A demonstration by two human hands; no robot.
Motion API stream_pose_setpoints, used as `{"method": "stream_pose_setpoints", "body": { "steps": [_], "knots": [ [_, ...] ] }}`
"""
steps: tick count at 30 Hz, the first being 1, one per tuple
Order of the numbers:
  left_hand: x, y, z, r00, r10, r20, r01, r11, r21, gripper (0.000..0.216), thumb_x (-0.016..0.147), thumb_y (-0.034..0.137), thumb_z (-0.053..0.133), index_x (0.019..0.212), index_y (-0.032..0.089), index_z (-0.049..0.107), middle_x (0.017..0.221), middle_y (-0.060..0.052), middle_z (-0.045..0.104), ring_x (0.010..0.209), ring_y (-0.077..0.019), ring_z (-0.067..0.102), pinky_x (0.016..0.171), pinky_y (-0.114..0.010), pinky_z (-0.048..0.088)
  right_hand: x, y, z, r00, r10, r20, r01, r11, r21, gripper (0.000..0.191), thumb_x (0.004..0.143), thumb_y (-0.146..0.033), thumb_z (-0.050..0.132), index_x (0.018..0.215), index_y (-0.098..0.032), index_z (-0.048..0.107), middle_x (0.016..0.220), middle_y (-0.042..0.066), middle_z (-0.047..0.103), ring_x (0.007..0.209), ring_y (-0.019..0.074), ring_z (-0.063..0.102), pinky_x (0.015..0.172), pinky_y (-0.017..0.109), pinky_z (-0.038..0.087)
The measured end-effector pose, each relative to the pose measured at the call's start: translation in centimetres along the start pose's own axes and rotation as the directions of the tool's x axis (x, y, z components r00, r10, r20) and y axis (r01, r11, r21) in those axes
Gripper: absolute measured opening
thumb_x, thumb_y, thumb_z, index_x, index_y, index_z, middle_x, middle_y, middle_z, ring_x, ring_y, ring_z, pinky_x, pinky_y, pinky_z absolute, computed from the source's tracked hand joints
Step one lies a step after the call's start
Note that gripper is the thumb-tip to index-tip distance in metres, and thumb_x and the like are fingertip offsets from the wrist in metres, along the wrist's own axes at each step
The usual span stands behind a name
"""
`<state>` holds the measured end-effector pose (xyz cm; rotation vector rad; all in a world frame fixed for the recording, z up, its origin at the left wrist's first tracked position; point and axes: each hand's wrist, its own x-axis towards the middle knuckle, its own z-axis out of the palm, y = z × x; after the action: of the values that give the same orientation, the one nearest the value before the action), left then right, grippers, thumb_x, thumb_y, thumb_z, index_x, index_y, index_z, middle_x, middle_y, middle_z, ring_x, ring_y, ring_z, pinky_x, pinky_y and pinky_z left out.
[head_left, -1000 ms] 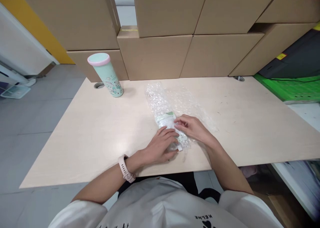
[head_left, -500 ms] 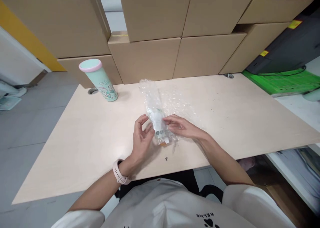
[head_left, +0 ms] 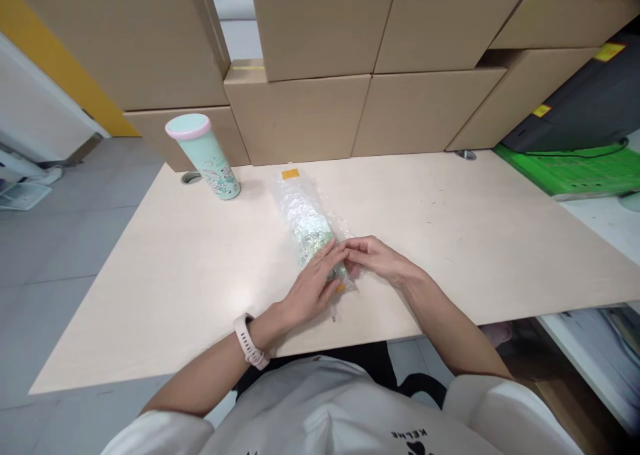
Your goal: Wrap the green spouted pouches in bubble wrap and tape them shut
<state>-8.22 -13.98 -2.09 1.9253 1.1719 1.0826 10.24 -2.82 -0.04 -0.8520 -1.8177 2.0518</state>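
Note:
A long parcel in clear bubble wrap (head_left: 300,205) lies at a slant on the table, with something pale green and white showing through. An orange label sits at its far end, and a bit of orange shows at the near end. Across the near part my left hand (head_left: 313,285) lies flat, fingers stretched out over the wrap. My right hand (head_left: 383,258) is at the parcel's right edge, its fingers closed on the loose wrap there and its fingertips meeting those of my left. My hands hide part of the contents.
A mint tumbler (head_left: 207,158) with a pink rim stands at the back left, beside a cable hole (head_left: 191,178). Stacked cardboard boxes (head_left: 300,118) line the table's back edge. To the right are a green crate (head_left: 575,168) and a dark case (head_left: 565,112).
The wrap that was spread out to the right is now around the parcel. My left hand has moved from the parcel's left side onto its top. The orange label at the far end now shows.

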Motion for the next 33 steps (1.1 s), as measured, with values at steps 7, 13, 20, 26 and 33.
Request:
{"method": "stream_pose_setpoints", "body": {
  "steps": [7,13,20,26,33],
  "knots": [
    [-0.1,0.2,-0.2,0.997,-0.062,0.035,0.061,0.998,0.018,0.075,0.093,0.015,0.057,0.157,0.034,0.023,0.169,-0.008,0.014,0.157,-0.0264,0.012,0.125,-0.054,0.023,0.8,0.9,0.7,0.991,0.005,-0.134,-0.021,0.993,-0.115,0.037,0.078,-0.047,0.074,0.099,-0.016,0.071,0.078,0.0,0.062,0.064,0.0114,0.055,0.052,0.022,0.043],
    [-0.4,-0.8,0.2,0.999,-0.03,-0.02,0.035,0.95,0.311,0.056,0.091,0.02,0.061,0.145,0.03,0.046,0.16,-0.011,0.039,0.154,-0.0313,0.024,0.124,-0.065,0.008,1.5,2.1,0.8,0.973,-0.11,-0.205,0.056,0.966,-0.252,0.032,0.078,-0.046,0.069,0.089,-0.016,0.069,0.072,0.0,0.063,0.064,0.0132,0.055,0.059,0.026,0.042],
    [-0.7,-0.9,0.6,0.996,-0.075,0.042,0.048,0.891,0.452,0.062,0.088,0.026,0.069,0.146,0.029,0.046,0.162,-0.013,0.035,0.154,-0.0398,0.018,0.116,-0.075,-0.006,1.1,1.5,-0.3,0.751,-0.369,-0.548,-0.119,0.74,-0.662,0.023,0.084,-0.042,0.064,0.094,-0.021,0.068,0.1,0.007,0.069,0.093,0.0232,0.061,0.08,0.036,0.048],
    [-0.8,-0.9,0.7,0.993,-0.1,0.063,0.042,0.801,0.597,0.057,0.095,0.026,0.061,0.148,0.028,0.042,0.164,-0.014,0.032,0.155,-0.0356,0.017,0.117,-0.075,0.003,1.2,1.8,-0.6,0.888,-0.163,-0.431,-0.091,0.855,-0.511,0.032,0.077,-0.019,0.061,0.109,-0.022,0.065,0.078,-0.001,0.065,0.067,0.0146,0.059,0.066,0.028,0.046],
    [-0.6,-0.9,0.7,0.991,-0.104,0.09,0.019,0.751,0.66,0.051,0.096,0.029,0.061,0.144,0.026,0.046,0.162,-0.015,0.034,0.153,-0.0338,0.023,0.117,-0.072,0.014,0.5,0.9,-1.2,0.884,-0.071,-0.461,0.04,0.996,-0.077,0.037,0.066,-0.021,0.075,0.101,-0.021,0.065,0.073,-0.005,0.06,0.062,0.0102,0.055,0.058,0.023,0.042]
  ]
}}
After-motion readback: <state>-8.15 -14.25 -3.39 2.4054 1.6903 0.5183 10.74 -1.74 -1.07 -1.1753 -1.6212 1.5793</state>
